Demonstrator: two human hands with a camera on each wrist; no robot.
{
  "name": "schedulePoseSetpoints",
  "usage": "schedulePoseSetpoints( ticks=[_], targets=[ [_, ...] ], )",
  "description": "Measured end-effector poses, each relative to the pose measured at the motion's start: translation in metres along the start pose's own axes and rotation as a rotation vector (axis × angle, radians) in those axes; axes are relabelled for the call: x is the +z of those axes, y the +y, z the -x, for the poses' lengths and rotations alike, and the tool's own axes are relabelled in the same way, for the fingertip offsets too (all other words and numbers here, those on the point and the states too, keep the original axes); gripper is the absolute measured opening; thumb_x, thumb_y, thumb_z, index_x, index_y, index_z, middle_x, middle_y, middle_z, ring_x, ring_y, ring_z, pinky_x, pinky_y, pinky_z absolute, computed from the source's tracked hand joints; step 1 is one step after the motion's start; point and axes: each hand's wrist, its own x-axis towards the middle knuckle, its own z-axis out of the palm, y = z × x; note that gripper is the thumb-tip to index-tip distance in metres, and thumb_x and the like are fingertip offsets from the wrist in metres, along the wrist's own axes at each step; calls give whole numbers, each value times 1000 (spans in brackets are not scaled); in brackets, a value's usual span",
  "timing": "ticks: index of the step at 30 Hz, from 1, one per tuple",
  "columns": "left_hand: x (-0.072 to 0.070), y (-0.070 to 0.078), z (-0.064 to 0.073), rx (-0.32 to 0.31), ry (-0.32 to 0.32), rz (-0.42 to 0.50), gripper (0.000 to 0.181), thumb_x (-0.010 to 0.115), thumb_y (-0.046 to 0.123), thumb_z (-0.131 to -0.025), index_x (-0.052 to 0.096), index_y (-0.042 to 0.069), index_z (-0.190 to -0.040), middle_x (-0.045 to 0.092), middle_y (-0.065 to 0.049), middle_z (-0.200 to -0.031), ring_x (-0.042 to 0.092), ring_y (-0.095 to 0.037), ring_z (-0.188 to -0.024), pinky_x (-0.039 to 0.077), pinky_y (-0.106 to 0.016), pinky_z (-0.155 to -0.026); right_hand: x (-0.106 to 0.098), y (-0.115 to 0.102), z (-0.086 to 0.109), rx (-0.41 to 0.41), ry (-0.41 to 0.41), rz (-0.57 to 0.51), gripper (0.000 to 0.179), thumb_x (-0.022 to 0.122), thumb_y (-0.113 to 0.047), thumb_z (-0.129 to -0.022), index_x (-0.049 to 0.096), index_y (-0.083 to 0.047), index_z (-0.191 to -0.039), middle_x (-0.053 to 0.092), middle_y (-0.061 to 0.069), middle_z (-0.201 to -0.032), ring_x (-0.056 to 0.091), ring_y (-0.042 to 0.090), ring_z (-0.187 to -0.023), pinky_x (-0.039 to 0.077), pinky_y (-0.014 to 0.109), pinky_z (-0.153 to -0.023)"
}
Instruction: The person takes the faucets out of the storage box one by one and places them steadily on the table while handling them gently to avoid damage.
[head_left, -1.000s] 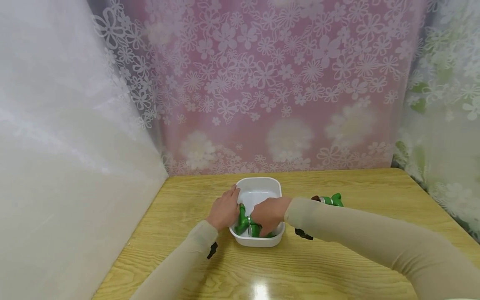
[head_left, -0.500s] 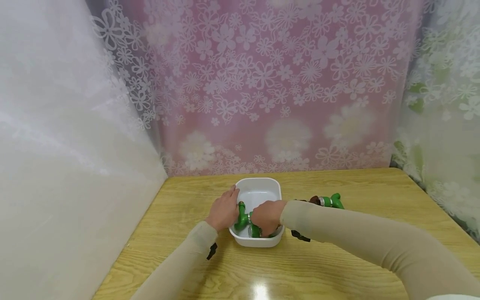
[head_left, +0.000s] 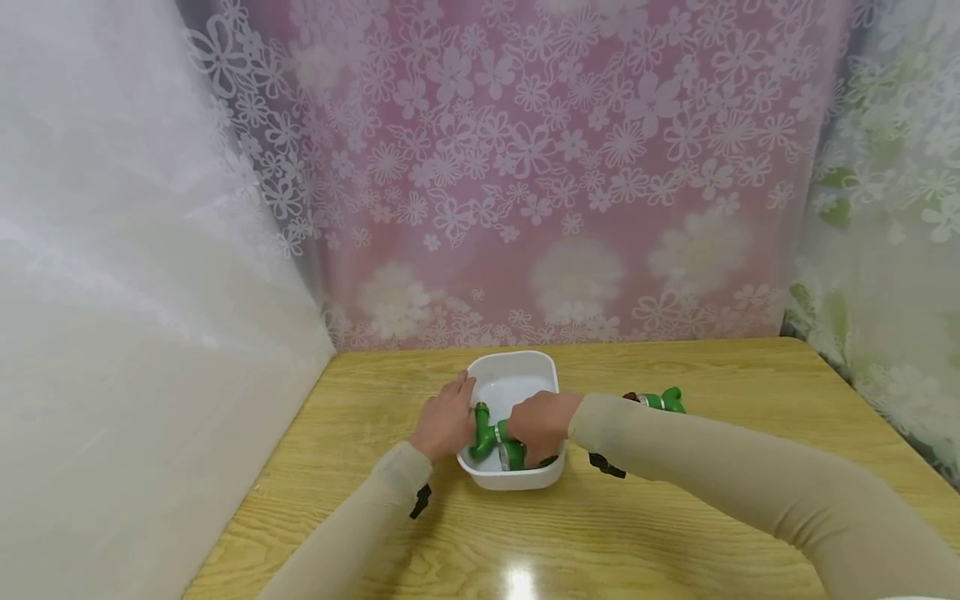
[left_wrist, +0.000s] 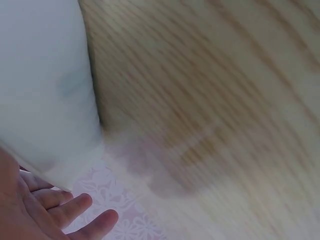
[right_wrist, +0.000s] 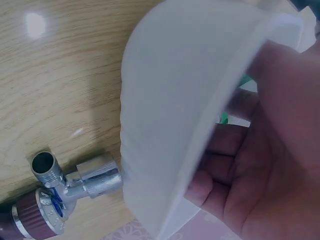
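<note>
A white plastic basin stands on the table with green valve-like fittings inside its near half. My left hand rests along the basin's left side, its fingers stretched forward at the rim. In the left wrist view, the left fingers lie beside the white wall, fairly straight and a little spread. My right hand reaches inside over the right rim, its curled fingers gripping a green valve. In the right wrist view, the basin wall covers most of what the right hand holds.
Right of the basin, partly behind the right sleeve, lies another green fitting with a dark red part. The right wrist view shows a chrome valve with a dark red handle by the basin. A floral curtain hangs behind the table.
The basin has shifted slightly away and to the left. My right hand has moved a little up and right inside it; the left hand keeps almost the same place.
</note>
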Motion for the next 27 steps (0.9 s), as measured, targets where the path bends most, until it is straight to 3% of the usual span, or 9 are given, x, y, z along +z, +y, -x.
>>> schedulePoseSetpoints(
  ticks=[6,17,27],
  targets=[
    [-1,3,-1,35,14,-26,54,49,15,-100,41,3,-152,37,-16,-161,47,-33,-140,49,-50,-105,5,3,1,-13,6,-3,19,77,-37,-87,63,-25,-84,59,-10,-76,51,7,-68,48,25,-65],
    [-4,4,-4,23,-17,-37,54,47,16,-102,38,4,-154,34,-14,-162,45,-31,-143,47,-50,-108,-7,14,16,-81,65,-65,18,77,-35,-87,70,-24,-99,61,-14,-80,53,5,-70,49,26,-69],
    [-5,4,-2,27,-26,-24,55,47,16,-101,38,4,-154,34,-15,-162,45,-31,-143,47,-49,-109,-14,24,32,-91,96,-123,23,75,-32,-89,71,-23,-110,62,-16,-87,57,5,-75,50,27,-73]
  ],
)
